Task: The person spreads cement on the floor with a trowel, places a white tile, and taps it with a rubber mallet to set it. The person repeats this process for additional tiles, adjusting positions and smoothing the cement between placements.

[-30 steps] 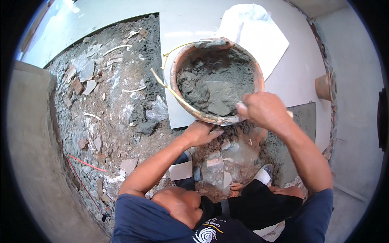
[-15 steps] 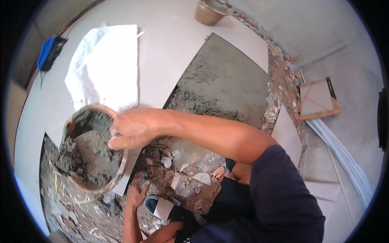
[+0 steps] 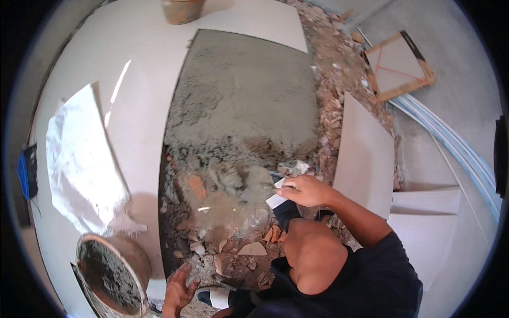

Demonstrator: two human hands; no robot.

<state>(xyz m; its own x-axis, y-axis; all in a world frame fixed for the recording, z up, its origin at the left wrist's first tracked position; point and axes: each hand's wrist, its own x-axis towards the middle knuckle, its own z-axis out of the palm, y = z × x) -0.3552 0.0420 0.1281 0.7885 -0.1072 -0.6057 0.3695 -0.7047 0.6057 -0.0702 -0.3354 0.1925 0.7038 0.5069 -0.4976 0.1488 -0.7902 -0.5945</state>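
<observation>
My right hand [image 3: 306, 191] is closed, above my sandaled foot [image 3: 283, 206] with its white strap, at the near edge of the mortar. What it grips, if anything, is hidden; a grey blur extends left of its fingers. Beside it, a blurred lump of wet mortar [image 3: 231, 178] is over the rubble. The spread bed of grey mortar [image 3: 254, 95] lies beyond, bordered by large pale tiles [image 3: 119, 132]. Low at the left, my left hand [image 3: 181, 289] is open with its fingers apart, near broken rubble. A bucket [image 3: 139, 259] of mortar tilts to the left of that hand.
A white sack [image 3: 82, 164] lies on the tiles at left. Another bucket [image 3: 183, 10] stands at the far edge. To the right are a loose tile [image 3: 366, 159], a framed flat box [image 3: 400, 66] and pale blue pipes [image 3: 445, 138]. Brick pieces [image 3: 273, 233] litter the ground.
My right hand has swung from the bucket to the right, over the near edge of the mortar. The view has turned, and the mortar heaped at the bucket's rim is gone from there.
</observation>
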